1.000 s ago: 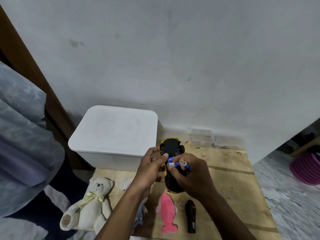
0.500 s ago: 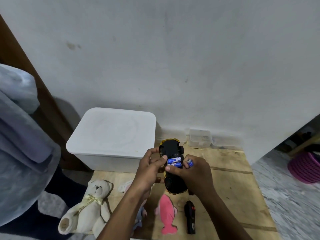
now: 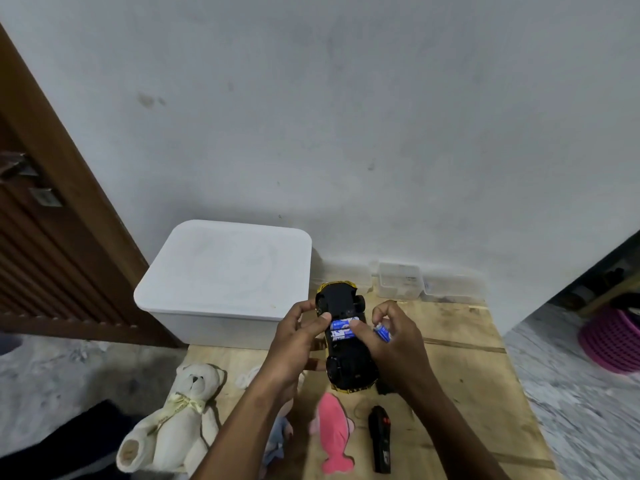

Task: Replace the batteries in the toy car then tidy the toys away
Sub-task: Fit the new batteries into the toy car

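Car [image 3: 343, 344]: upside down, black underside up with yellow trim at both ends, held above the wooden surface [image 3: 460, 368] between the two hands.
Batteries [image 3: 342, 329]: two blue cells lie side by side across the open bay in the car's underside.
Left hand [image 3: 298, 336]: curled around the car's left side, thumb tip on the left end of the seated batteries.
Right hand [image 3: 394, 336]: thumb presses the right end of the seated batteries; the fingers pinch a spare cell [image 3: 382, 331], also blue, just right of the car.
Box [image 3: 228, 282]: white, lid on, at the back left of the surface by the wall.
Tubs [image 3: 400, 280]: small clear ones along the wall behind the car.
Bear [image 3: 173, 420]: cream, yellow ribbon, lying at the surface's left edge.
Fish [image 3: 332, 433]: pink plush, flat on the surface below the car.
Remote [image 3: 380, 438]: black, just right of the fish.
Basket [image 3: 613, 341]: pink, on the floor at far right.
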Demonstrator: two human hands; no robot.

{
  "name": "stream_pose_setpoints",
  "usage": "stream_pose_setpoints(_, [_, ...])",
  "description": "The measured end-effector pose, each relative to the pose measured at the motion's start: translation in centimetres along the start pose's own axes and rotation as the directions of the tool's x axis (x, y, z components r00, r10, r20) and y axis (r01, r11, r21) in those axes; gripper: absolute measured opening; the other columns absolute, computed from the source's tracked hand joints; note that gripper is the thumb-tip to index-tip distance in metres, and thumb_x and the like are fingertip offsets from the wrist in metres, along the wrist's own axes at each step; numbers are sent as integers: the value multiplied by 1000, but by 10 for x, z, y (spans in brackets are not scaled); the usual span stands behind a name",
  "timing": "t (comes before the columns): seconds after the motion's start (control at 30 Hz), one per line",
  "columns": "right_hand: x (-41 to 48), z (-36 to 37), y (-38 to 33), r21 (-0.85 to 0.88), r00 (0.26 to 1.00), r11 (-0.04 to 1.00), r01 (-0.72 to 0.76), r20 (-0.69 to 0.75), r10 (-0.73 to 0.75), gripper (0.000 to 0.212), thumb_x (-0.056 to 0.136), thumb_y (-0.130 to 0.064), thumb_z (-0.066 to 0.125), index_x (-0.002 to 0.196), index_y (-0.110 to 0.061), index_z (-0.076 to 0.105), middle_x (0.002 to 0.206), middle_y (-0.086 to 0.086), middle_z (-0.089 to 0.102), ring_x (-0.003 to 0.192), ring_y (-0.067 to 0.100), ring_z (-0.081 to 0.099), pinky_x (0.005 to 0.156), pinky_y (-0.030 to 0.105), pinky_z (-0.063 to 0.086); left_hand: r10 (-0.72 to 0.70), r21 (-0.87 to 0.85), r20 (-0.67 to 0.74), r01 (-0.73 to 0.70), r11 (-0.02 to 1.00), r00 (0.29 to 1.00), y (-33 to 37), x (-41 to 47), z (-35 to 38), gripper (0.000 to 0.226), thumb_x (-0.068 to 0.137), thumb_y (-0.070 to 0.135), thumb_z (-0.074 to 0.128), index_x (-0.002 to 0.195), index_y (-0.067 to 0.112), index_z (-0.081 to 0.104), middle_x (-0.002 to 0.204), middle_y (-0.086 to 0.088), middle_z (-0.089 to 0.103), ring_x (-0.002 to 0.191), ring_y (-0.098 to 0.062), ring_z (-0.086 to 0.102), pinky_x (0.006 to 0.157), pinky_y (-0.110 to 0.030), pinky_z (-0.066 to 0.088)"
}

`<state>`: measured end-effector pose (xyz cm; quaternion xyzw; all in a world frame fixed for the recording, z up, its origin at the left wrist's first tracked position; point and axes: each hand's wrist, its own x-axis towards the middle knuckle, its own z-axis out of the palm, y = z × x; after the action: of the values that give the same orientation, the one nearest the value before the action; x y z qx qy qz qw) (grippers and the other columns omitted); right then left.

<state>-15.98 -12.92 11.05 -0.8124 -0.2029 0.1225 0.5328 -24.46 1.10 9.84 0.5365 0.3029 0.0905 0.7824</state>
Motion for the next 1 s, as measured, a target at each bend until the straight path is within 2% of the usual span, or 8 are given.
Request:
stream_pose_setpoints(0.13, [-2, -9, -4, 75, 991, 997, -9, 135, -1, 15, 88, -11, 54, 73, -13, 56, 66, -13, 60, 62, -3, 55, 51, 13, 44, -2, -13, -7, 2, 1000, 1000, -1, 1, -2, 24, 99, 22, 63, 122, 24, 61, 94, 0, 78, 71, -18, 70, 52, -30, 52])
stream_pose_setpoints(0.23, [-1, -15, 0, 21, 987, 1000, 11, 160, -14, 15, 87, -1, 68, 80, -15, 68, 84, -5, 70, 82, 7, 69, 62, 22, 57, 2, -10, -12, -2, 1000, 1000, -2, 1, -1, 24, 98, 24, 64, 122, 25, 61, 96, 0, 78, 73, -18, 71, 53, -30, 53])
stream_pose_setpoints(0.37, [0, -17, 0, 6, 987, 999, 38, 157, -39, 11, 86, -11, 74, 81, -20, 72, 85, -6, 72, 82, 6, 70, 63, 26, 59, 2, -21, -4, -2, 1000, 1000, -3, 0, 1, 25, 98, 25, 64, 122, 26, 60, 98, -3, 79, 77, -21, 71, 54, -32, 53])
stream_pose_setpoints(0.5, [4, -16, -1, 60, 987, 997, -40, 158, 30, 27, 87, -11, 55, 68, -17, 73, 76, -8, 68, 74, 3, 63, 56, 13, 46, 4, -31, 2, -4, 1000, 1000, -5, 1, 1, 27, 98, 24, 64, 124, 24, 60, 103, -8, 78, 78, -23, 70, 57, -34, 55])
stream_pose_setpoints(0.6, [3, -17, -2, -25, 982, 1000, -19, 187, 23, 35, 95, 0, 48, 83, -20, 74, 90, -6, 67, 85, 2, 63, 62, 12, 49, 3, -29, -5, -3, 1000, 1000, -6, 2, -1, 28, 98, 25, 64, 125, 24, 59, 105, -7, 78, 78, -23, 71, 55, -32, 54])
stream_pose_setpoints(0.77, [-1, -18, -1, -42, 987, 994, 98, 133, -92, 30, 80, -1, 76, 98, -25, 71, 86, -7, 72, 79, 9, 69, 70, 28, 60, 6, -31, -13, -7, 999, 1000, -5, 3, -1, 26, 97, 25, 64, 123, 25, 60, 99, -4, 79, 78, -24, 71, 57, -33, 55])
stream_pose_setpoints(0.87, [-4, -14, 0, -58, 989, 991, 123, 87, -118, 25, 72, 1, 83, 84, -17, 68, 77, -5, 70, 64, 2, 65, 55, 14, 50, 14, -28, -13, -15, 999, 1000, -6, 3, 0, 24, 98, 25, 64, 121, 24, 60, 100, -6, 79, 78, -25, 71, 61, -36, 56])
stream_pose_setpoints(1.0, [-7, -10, 5, -115, 977, 972, 204, -33, -209, 27, 66, -7, 89, 84, -18, 72, 83, -7, 69, 71, 7, 65, 58, 13, 50, 22, -31, -20, -22, 999, 1000, -7, 3, -1, 22, 98, 25, 64, 120, 25, 61, 101, -6, 79, 79, -26, 71, 63, -39, 56])
